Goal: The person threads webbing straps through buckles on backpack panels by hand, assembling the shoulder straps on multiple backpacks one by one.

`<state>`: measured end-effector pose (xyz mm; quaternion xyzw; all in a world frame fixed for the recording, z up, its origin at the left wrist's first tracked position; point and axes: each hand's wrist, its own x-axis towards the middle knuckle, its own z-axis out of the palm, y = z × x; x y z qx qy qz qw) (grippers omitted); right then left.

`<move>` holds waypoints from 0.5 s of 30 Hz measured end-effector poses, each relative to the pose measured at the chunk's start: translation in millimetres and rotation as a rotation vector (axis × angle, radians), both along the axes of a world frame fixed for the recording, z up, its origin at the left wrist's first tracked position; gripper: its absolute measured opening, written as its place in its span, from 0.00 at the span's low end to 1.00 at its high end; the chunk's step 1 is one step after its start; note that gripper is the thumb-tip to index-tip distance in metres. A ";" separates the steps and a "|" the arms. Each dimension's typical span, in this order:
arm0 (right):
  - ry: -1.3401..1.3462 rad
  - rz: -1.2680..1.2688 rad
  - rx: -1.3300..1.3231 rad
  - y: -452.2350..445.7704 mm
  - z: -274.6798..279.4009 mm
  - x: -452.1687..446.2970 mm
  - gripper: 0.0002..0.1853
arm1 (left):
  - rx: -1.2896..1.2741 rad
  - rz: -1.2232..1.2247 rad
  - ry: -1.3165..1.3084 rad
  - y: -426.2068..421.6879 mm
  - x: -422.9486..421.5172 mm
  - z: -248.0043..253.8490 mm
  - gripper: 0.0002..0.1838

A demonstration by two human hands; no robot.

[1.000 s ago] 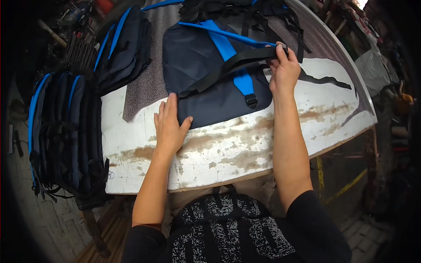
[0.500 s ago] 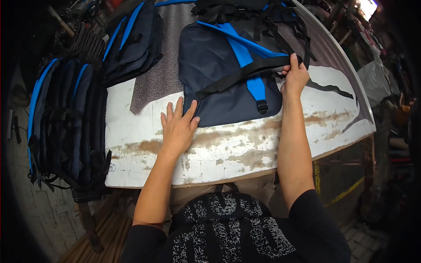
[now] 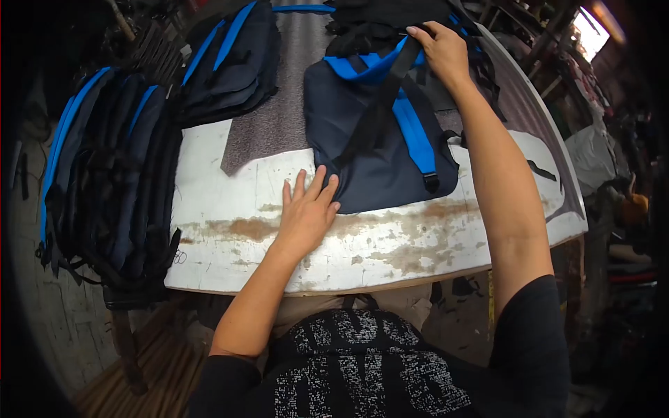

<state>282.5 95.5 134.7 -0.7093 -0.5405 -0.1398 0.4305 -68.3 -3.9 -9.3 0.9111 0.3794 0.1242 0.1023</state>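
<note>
A dark navy fabric backpack panel (image 3: 376, 167) lies flat on the worn white table. My left hand (image 3: 309, 209) is spread at its lower left corner, fingertips touching the fabric and palm over the table. Up near the panel's top edge, my right hand (image 3: 444, 54) pinches a black webbing strap (image 3: 380, 111), which runs slantwise down to the corner by my left fingers. A blue shoulder strap (image 3: 414, 132) ends in a black buckle (image 3: 431, 182) on the panel's lower right. Part of the blue fabric is hidden behind the raised webbing.
Stacked navy and blue bag pieces (image 3: 104, 174) stand at the table's left edge, with another pile (image 3: 233, 63) behind them. A grey textured sheet (image 3: 268, 118) covers part of the white table (image 3: 237, 258). Black straps and fabric (image 3: 376, 24) are heaped at the back.
My right hand has moved up and left with the webbing strap, swinging it from nearly level to steep. The blue strap has shifted and bunched at the top. My left hand stays at the corner.
</note>
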 end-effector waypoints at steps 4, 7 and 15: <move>-0.006 0.007 -0.011 3.0 7.7 -8.8 0.23 | 0.016 -0.011 -0.027 1.6 -2.1 -4.3 0.28; -0.021 0.011 -0.009 3.6 12.2 -13.8 0.24 | 0.002 -0.015 -0.045 2.0 -2.7 -5.2 0.28; -0.067 0.116 0.102 1.2 43.1 -51.2 0.21 | -0.008 -0.007 -0.091 9.5 -5.1 24.4 0.23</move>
